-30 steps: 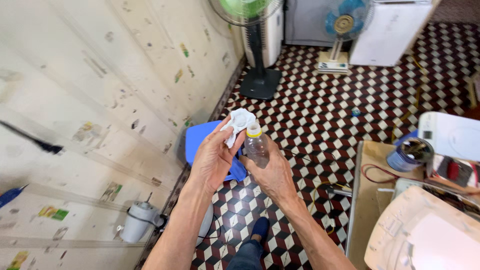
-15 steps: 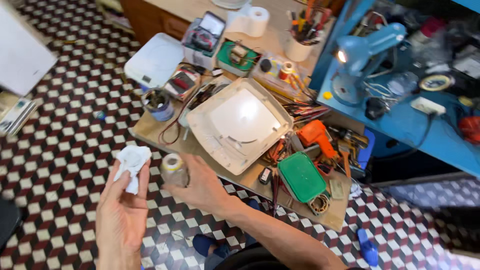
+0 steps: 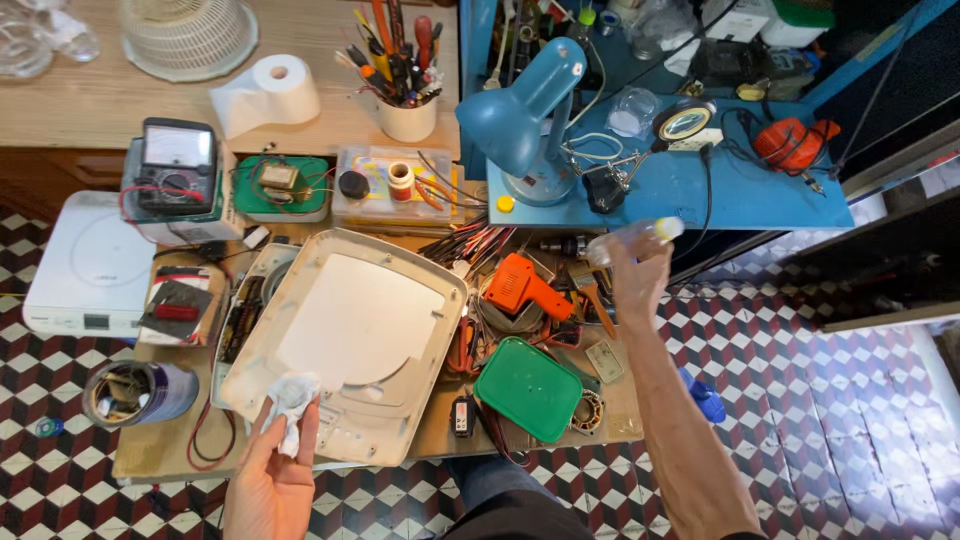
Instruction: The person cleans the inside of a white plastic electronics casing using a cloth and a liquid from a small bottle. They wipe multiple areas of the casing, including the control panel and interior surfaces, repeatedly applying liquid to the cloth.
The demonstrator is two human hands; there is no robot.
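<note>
While the left hand (image 3: 268, 478) pinched a crumpled white tissue (image 3: 290, 398) over the table's (image 3: 160, 452) near edge, the right hand (image 3: 638, 280) had its fingers wrapped around a small clear bottle (image 3: 632, 236), held up beside the blue shelf (image 3: 760, 195).

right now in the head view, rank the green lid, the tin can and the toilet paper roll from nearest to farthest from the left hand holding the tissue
From the left hand, holding the crumpled tissue at the bottom edge:
1. Tin can, just to its left on the low table's corner.
2. Green lid, to its right, past the white casing.
3. Toilet paper roll, far up on the wooden counter.
</note>
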